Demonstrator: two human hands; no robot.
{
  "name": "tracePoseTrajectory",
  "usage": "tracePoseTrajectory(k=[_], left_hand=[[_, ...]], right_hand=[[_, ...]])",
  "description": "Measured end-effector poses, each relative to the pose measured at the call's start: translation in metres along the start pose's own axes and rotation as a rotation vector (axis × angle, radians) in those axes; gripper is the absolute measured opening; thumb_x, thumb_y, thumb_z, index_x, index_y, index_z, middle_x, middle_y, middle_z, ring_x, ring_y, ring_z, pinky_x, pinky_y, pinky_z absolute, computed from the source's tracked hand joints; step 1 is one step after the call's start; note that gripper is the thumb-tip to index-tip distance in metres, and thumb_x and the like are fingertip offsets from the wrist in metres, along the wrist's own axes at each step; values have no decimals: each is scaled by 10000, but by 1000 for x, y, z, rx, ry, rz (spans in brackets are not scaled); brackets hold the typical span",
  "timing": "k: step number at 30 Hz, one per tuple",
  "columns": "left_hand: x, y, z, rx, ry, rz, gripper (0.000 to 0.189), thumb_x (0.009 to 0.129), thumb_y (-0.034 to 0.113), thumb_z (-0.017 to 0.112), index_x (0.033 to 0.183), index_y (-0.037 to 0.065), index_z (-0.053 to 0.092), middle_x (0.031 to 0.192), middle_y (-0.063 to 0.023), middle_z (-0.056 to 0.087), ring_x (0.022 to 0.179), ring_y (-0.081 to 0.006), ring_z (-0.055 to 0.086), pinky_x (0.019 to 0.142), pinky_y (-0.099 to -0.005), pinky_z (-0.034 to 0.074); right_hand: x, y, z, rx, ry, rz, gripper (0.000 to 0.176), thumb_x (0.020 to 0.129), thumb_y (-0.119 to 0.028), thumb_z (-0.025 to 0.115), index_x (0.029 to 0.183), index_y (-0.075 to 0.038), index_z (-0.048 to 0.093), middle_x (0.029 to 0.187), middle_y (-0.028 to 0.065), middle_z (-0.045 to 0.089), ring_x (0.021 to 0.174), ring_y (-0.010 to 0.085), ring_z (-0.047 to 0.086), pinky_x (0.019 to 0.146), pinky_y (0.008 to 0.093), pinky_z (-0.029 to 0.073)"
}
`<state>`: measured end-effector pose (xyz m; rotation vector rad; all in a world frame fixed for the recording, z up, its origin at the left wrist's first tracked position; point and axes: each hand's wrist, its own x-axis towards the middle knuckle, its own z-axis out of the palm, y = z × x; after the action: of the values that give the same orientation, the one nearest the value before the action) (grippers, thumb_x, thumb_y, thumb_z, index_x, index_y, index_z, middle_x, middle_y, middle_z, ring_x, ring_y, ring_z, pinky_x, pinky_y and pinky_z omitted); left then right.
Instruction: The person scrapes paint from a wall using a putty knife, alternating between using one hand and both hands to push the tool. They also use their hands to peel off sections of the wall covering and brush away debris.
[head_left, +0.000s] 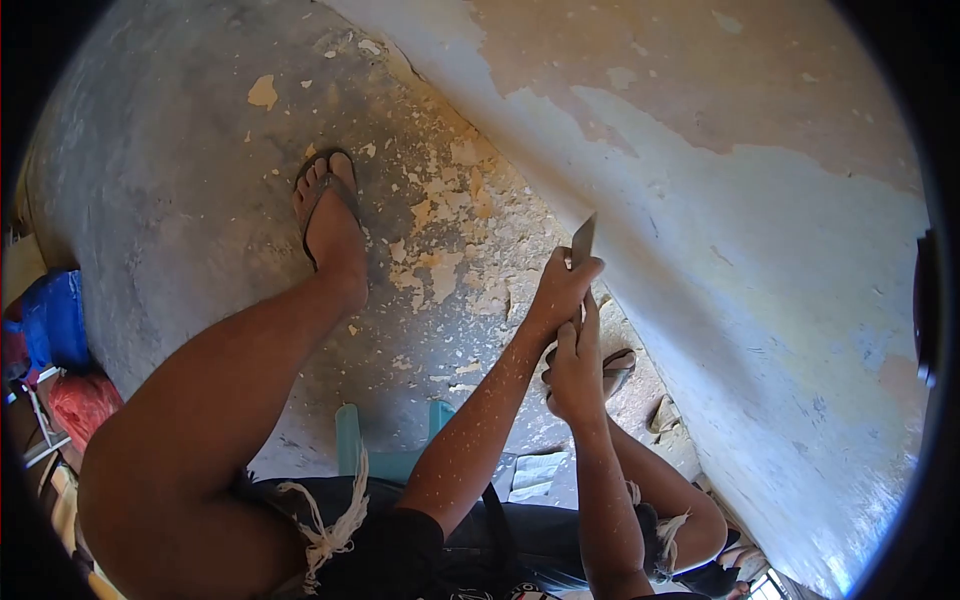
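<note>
My left hand (562,292) is closed around a scraper (584,240), near the base of its flat grey blade. Just below it, my right hand (578,375) grips the handle end, which the fingers mostly hide. The blade points up and away from me, its tip close to the lower part of the wall (700,230). White and beige paint on that wall is worn through in large patches. Pale specks of dust dot both forearms.
Paint flakes (450,230) litter the grey floor (200,200) along the wall. My sandalled foot (330,210) stands at left, the other beneath my hands. A turquoise plastic stool (385,460) is under me. Blue (55,320) and red (85,405) items lie far left.
</note>
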<state>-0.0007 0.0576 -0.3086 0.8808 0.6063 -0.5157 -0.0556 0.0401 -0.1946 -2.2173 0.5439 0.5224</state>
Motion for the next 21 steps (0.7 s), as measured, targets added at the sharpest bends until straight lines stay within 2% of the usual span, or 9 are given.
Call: tracePoseTrajectory(k=[2,8,10,13,14,15,18,19,21], left_hand=[[-14,21,2,151,77,168,586,851,426,710,1037,-100,527,871,-104,605,746,-128,575,656,-283,480],[-5,51,-50,-158,-125,185,482,909,354,696,1206,1,556,1086,-102,657,978,-186,634,894,-314,491],[1,59,-70,-284,-336,100,457,939,274,663,1294,18,530,1134,-105,675,983,-206,666,898,-326,508],[11,82,-94,-103,-222,32,424,916,247,690,1244,-3,590,1087,-131,705,928,-226,697,829,-344,534],[21,83,-103,173,-122,206,376,900,228,702,1177,-16,632,1037,-150,717,896,-239,707,795,-351,539],[24,79,-111,454,-21,362,331,883,210,715,1110,-28,673,987,-169,729,864,-251,717,761,-359,544],[22,90,-103,417,79,433,279,855,191,729,1017,-35,711,898,-194,729,853,-259,717,759,-356,538],[23,94,-96,412,80,431,279,855,191,729,1017,-35,711,898,-194,729,853,-259,717,759,-356,538],[25,101,-86,568,147,516,289,851,179,727,1045,-33,706,912,-200,729,856,-264,717,770,-344,535]], right_hand=[[-8,-21,2,444,69,281,397,1016,-178,405,1390,-43,395,823,33,521,542,55,394,464,214,349],[24,11,38,356,38,144,238,1053,-287,415,1071,-79,530,715,-31,452,558,37,389,475,212,329],[39,30,79,233,111,-49,280,1064,-319,387,1123,-79,520,759,-32,477,593,47,415,504,220,352],[59,38,131,570,44,-81,366,1075,-344,335,1277,-63,455,844,-15,514,646,51,442,551,227,374],[65,42,144,642,-7,-52,403,1078,-348,319,1339,-60,425,870,-10,520,664,45,443,566,225,373],[58,18,141,718,-95,171,455,1082,-299,322,1444,-24,330,1170,132,559,1007,206,555,887,317,459],[75,38,202,471,313,-39,423,1075,-267,351,1431,-39,332,1256,119,503,1120,216,517,979,335,406],[75,32,174,685,62,-103,406,1066,-240,386,1420,-46,341,1323,118,458,1207,221,473,1022,345,368],[92,43,171,781,13,-94,410,1062,-228,398,1422,-43,334,1309,121,466,1204,221,477,1020,341,371]])
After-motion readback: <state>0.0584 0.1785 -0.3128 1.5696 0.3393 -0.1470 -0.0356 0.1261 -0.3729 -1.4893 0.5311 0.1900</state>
